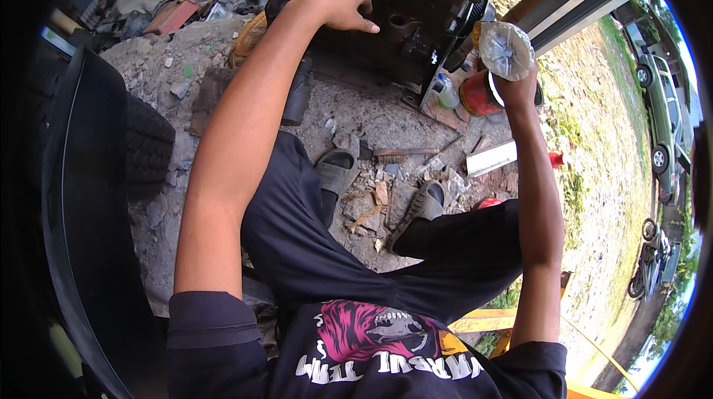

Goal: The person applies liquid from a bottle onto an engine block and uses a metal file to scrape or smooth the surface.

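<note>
A dark, grimy engine block (356, 50) stands upright on the ground ahead of me, with holes in its near side and a bare metal top edge. My left hand (334, 9) reaches over that near side, fingers apart and holding nothing. Whether it touches the metal I cannot tell. At the block's right end my right hand (518, 85) grips a clear plastic bottle (506, 50), its ribbed base turned toward me. The bottle hides most of the fingers and whatever lies beyond it.
Beneath the bottle stand a red can (479, 94) and a small clear bottle (445, 92). A wire brush (405, 151) lies among rubble by my sandals. A dark cylinder (297, 94) stands left of the block. A metal post (579, 1) rises at right; a green car (663, 113) is parked beyond.
</note>
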{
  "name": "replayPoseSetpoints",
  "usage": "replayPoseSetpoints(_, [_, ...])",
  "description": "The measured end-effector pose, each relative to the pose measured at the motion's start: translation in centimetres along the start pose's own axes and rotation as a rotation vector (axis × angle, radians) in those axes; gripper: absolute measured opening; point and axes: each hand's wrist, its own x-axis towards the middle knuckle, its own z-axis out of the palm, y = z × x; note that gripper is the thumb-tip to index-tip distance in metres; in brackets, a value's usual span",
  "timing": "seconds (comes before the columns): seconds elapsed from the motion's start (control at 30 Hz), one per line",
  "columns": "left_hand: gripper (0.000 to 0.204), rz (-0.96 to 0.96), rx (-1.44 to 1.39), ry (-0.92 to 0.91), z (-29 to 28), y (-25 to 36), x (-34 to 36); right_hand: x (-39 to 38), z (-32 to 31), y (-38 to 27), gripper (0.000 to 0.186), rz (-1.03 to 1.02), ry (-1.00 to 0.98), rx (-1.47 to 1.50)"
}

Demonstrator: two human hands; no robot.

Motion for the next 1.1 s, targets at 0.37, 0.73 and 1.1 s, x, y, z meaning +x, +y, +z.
replayPoseSetpoints(0.37, [0.065,0.000,0.006,0.011,-0.1,0.4,-0.2,-0.1,0.0,0.1,0.042,-0.022,-0.044,-0.006])
replayPoseSetpoints(0.73, [0.066,0.018,-0.006,0.024,0.1,0.3,0.0,0.3,0.0,-0.6,0.029,0.042,-0.064,0.006])
replayPoseSetpoints(1.1, [0.066,0.003,-0.004,0.014,0.2,0.3,-0.1,0.1,-0.3,-2.2,0.031,0.095,-0.090,0.001])
